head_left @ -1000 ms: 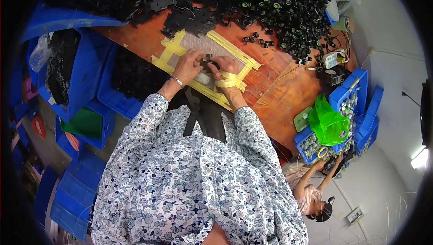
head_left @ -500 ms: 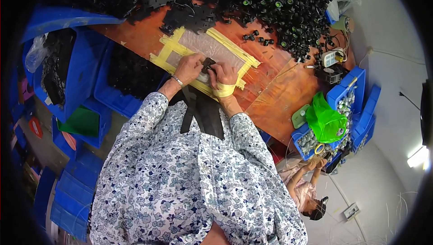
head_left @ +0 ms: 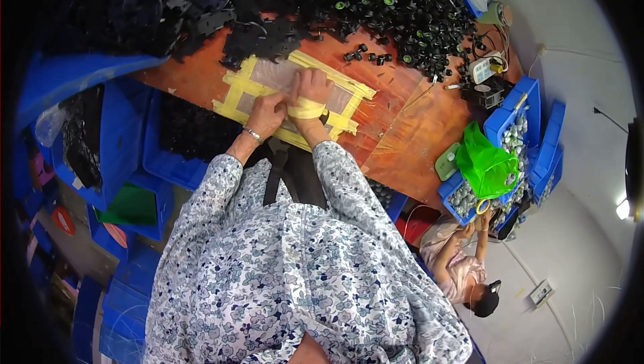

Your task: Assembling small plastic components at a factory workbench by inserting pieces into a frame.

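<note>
My left hand (head_left: 266, 114) is closed, its fingertips bent in toward the right hand over a mat bordered with yellow tape (head_left: 231, 93). Right beside it, almost touching, my right hand (head_left: 312, 87) is turned back-up with the fingers curled down. Yellow tape (head_left: 306, 108) wraps the right palm. Whatever the fingers of either hand hold is hidden beneath them. A small black piece (head_left: 325, 117) shows just right of the right wrist, on the mat. The mat's middle looks like clear plastic film on the orange-red tabletop (head_left: 409, 126).
Black plastic parts (head_left: 265, 41) heap along the table's far side, beside a pile of small black wheels (head_left: 402, 15), some with green centres. Blue bins (head_left: 124, 136) stand left. At right are a power strip (head_left: 484, 68), a green bag (head_left: 484, 166) on blue trays, and a seated co-worker (head_left: 463, 263).
The dark part seen between my hands is no longer visible there. My right hand has moved left and farther up the mat, against the left hand. The whole view has shifted slightly.
</note>
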The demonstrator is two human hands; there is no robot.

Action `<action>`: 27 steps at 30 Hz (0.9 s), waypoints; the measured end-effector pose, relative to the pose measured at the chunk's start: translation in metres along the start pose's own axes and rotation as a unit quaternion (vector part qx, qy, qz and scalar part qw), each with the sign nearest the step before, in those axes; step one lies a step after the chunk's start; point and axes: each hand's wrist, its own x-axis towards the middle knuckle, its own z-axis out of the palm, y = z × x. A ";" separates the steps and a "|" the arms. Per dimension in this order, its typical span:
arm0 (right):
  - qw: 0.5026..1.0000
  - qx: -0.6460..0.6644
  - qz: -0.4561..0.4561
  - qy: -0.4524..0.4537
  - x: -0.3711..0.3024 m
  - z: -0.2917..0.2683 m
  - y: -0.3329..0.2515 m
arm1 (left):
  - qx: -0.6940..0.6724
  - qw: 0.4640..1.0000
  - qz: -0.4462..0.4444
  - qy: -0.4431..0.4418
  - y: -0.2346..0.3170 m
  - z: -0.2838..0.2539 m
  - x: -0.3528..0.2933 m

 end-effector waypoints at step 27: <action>0.997 -0.017 0.045 -0.067 0.054 -0.065 0.100 | 0.382 0.903 -0.073 0.184 0.021 -0.099 0.047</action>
